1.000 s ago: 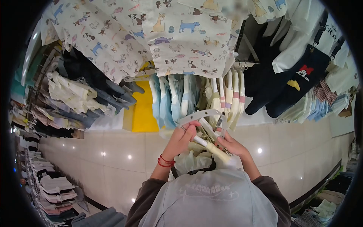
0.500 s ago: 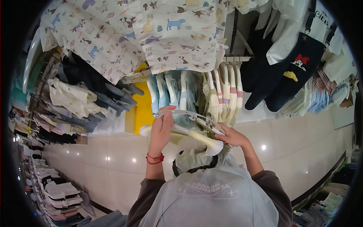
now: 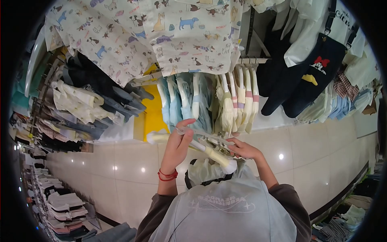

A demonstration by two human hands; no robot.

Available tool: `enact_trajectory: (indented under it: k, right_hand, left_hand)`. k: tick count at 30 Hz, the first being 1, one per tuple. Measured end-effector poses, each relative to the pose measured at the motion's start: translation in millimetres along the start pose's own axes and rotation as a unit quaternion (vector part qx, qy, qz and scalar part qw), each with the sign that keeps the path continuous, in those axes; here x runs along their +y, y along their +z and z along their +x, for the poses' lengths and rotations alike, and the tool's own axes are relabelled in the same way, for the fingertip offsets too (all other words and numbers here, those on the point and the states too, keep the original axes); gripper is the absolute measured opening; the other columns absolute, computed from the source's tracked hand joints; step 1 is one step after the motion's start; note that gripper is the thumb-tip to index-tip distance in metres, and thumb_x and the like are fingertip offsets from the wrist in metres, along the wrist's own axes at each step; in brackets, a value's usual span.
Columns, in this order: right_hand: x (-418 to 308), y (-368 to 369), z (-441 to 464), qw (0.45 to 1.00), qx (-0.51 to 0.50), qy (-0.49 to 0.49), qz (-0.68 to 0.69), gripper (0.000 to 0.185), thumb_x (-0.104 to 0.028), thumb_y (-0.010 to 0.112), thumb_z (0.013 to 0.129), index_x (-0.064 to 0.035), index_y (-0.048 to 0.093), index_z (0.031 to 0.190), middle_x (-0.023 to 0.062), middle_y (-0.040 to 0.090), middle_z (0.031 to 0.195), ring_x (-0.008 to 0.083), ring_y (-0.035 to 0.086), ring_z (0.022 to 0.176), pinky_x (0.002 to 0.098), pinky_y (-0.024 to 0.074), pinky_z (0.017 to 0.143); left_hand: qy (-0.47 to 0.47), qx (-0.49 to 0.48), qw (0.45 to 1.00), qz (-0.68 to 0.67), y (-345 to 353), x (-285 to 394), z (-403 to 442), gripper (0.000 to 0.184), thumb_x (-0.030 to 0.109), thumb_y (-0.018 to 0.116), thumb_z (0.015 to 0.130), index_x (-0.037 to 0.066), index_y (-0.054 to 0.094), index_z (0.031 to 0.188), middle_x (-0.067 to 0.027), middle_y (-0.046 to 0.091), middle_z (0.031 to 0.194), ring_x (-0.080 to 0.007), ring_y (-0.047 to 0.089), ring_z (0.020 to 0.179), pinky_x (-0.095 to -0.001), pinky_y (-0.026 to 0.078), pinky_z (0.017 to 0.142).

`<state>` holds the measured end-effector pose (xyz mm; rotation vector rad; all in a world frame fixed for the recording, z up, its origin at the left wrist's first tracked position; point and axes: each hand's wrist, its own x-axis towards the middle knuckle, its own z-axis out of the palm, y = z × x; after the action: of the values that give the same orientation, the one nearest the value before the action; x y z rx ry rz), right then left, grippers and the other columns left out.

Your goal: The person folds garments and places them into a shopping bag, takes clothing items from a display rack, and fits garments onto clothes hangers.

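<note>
My left hand (image 3: 177, 146), with a red cord at the wrist, is closed round one end of a pale, translucent hanger (image 3: 198, 132). At the hanger's other end my right hand (image 3: 242, 148) pinches it near the metal clips. A white hanger with pale yellow cloth (image 3: 217, 156) on it slants down to the right below the hands. Its left end sticks out past my left hand. The small parts between the hands overlap and are hard to make out.
Light blue garments (image 3: 174, 109) and cream garments (image 3: 238, 107) hang on a rail ahead. Dog-print clothes (image 3: 185, 36) hang above them. Dark overalls (image 3: 310, 76) are at the right, dark clothes (image 3: 100, 82) at the left. Folded stacks (image 3: 66, 209) lie at the lower left.
Over the last second my left hand moved left, then slightly right again. The translucent hanger came lower, and the white hanger's left end now shows past my left hand.
</note>
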<state>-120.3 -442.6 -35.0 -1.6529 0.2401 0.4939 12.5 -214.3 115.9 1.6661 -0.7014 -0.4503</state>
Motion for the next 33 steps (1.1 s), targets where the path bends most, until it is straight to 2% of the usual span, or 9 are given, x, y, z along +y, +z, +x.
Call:
enact_trajectory:
  k: [5, 8, 9, 12, 15, 21, 27, 30, 33]
  right_hand:
    - [38, -2, 18, 0.997, 0.008, -0.077, -0.003, 0.042, -0.029, 0.052, 0.091, -0.0085, 0.042, 0.126, 0.0056, 0.058, 0.087, 0.0112, 0.054, 0.063, 0.0249, 0.0448, 0.061]
    - [73, -9, 36, 0.949, 0.053, -0.287, -0.117, 0.043, -0.022, 0.055, 0.087, -0.007, 0.043, 0.126, 0.0053, 0.059, 0.09, 0.012, 0.056, 0.066, 0.0239, 0.0452, 0.061]
    - [56, -12, 25, 0.995, -0.001, -0.095, -0.006, 0.04, -0.013, 0.055, 0.084, -0.004, 0.048, 0.123, 0.0061, 0.059, 0.101, 0.0136, 0.055, 0.086, 0.0292, 0.0442, 0.081]
    - [48, -14, 27, 1.0, -0.02, 0.021, 0.013, 0.039, -0.012, 0.053, 0.084, -0.0034, 0.049, 0.121, 0.0045, 0.058, 0.097, 0.0104, 0.055, 0.074, 0.0261, 0.0466, 0.069]
    - [60, -15, 35, 1.0, 0.005, 0.001, -0.014, 0.04, -0.013, 0.053, 0.084, -0.003, 0.047, 0.122, 0.0037, 0.057, 0.091, 0.0079, 0.052, 0.065, 0.0233, 0.0455, 0.059]
    - [56, -17, 29, 0.998, 0.057, -0.02, -0.021, 0.038, -0.018, 0.059, 0.083, -0.0004, 0.047, 0.115, 0.0029, 0.056, 0.072, 0.0099, 0.051, 0.057, 0.0256, 0.0406, 0.053]
    - [41, -31, 9, 0.992, 0.114, -0.049, -0.023, 0.043, -0.017, 0.066, 0.081, -0.0043, 0.046, 0.117, 0.0038, 0.058, 0.087, 0.0092, 0.052, 0.074, 0.0238, 0.0424, 0.068]
    - [32, -33, 2, 0.982, 0.161, -0.102, -0.003, 0.049, -0.028, 0.07, 0.076, -0.0067, 0.049, 0.115, 0.0018, 0.052, 0.072, 0.0112, 0.048, 0.068, 0.0263, 0.0396, 0.062]
    - [27, -31, 2, 0.975, 0.179, -0.133, -0.015, 0.051, -0.03, 0.071, 0.075, -0.0071, 0.049, 0.115, 0.0028, 0.051, 0.075, 0.0119, 0.047, 0.07, 0.0261, 0.0399, 0.064]
  left_hand:
    - [0.007, -0.001, 0.997, -0.07, -2, 3, 0, 0.036, 0.011, 0.048, 0.092, 0.002, 0.039, 0.126, 0.002, 0.04, 0.082, -0.0051, 0.038, 0.075, -0.0176, 0.033, 0.067]
    - [0.001, -0.013, 0.998, -0.061, -6, 2, -1, 0.037, 0.012, 0.046, 0.093, 0.001, 0.039, 0.128, 0.0011, 0.041, 0.084, -0.0058, 0.04, 0.076, -0.0182, 0.035, 0.069]
    - [-0.004, -0.018, 0.998, -0.052, -6, 1, -1, 0.037, 0.013, 0.044, 0.094, 0.001, 0.039, 0.129, 0.0005, 0.042, 0.085, -0.0062, 0.041, 0.077, -0.0186, 0.036, 0.07]
    - [-0.005, 0.032, 0.999, -0.026, 0, 3, 0, 0.04, 0.021, 0.037, 0.097, 0.001, 0.039, 0.133, 0.0005, 0.046, 0.089, -0.0066, 0.038, 0.073, -0.0187, 0.035, 0.068]
    - [0.057, 0.044, 0.995, 0.068, -4, -2, 5, 0.044, 0.026, 0.032, 0.098, 0.002, 0.038, 0.135, -0.0013, 0.05, 0.098, -0.0073, 0.039, 0.073, -0.0193, 0.037, 0.069]
    - [0.052, -0.002, 0.994, 0.093, -4, 1, 13, 0.048, 0.03, 0.033, 0.098, 0.004, 0.033, 0.138, -0.0028, 0.054, 0.102, -0.0068, 0.04, 0.073, -0.0187, 0.037, 0.067]
    - [0.019, 0.013, 0.998, 0.064, -9, 11, 6, 0.05, 0.03, 0.034, 0.097, 0.002, 0.034, 0.137, -0.0013, 0.054, 0.081, -0.0067, 0.04, 0.063, -0.0189, 0.035, 0.057]
    - [0.029, 0.009, 0.999, 0.031, -13, 20, 1, 0.055, 0.036, 0.034, 0.096, -0.002, 0.033, 0.136, 0.0001, 0.049, 0.074, -0.0058, 0.037, 0.06, -0.0182, 0.03, 0.053]
    - [0.068, 0.019, 0.997, 0.018, -12, 30, -3, 0.058, 0.039, 0.036, 0.096, -0.003, 0.033, 0.135, 0.001, 0.045, 0.071, -0.0055, 0.035, 0.059, -0.0182, 0.029, 0.052]
